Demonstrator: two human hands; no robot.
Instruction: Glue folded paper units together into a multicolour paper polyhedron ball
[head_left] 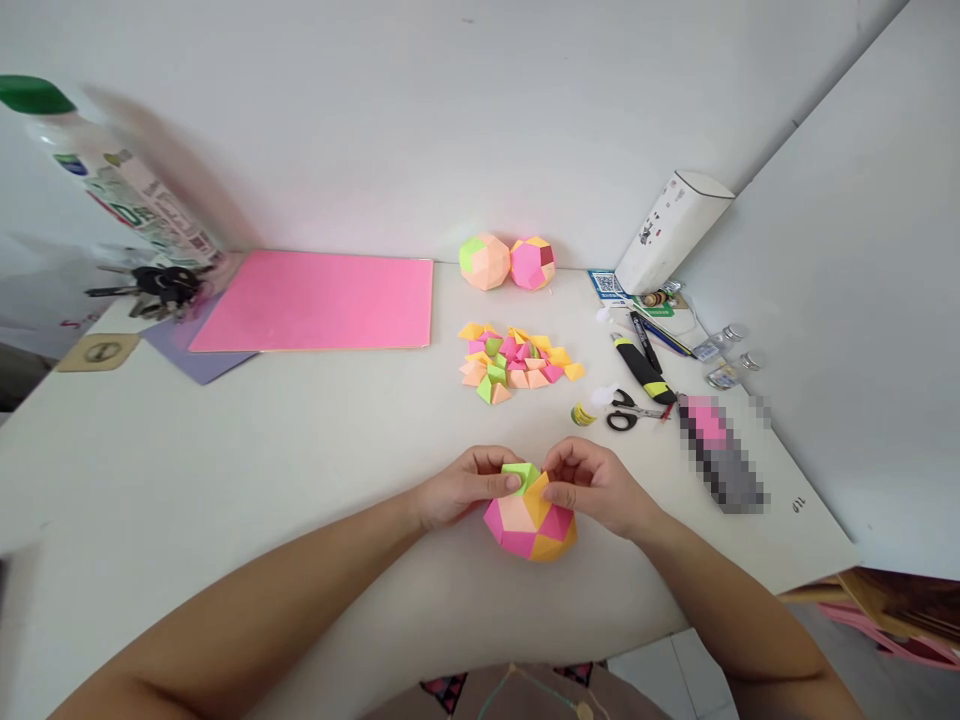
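Left hand (471,487): thumb and fingers clamped on the green part of the paper ball (529,515).
Paper ball: between both hands, above the table (360,430).
Loose folded pieces (517,360): beyond both hands.
Right hand (596,485): thumb and fingers pinched at the ball's orange part.

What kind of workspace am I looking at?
Probably a home or study desk used for papercraft: loose folded paper pieces, black-handled scissors and a pink sheet lie on the white tabletop.
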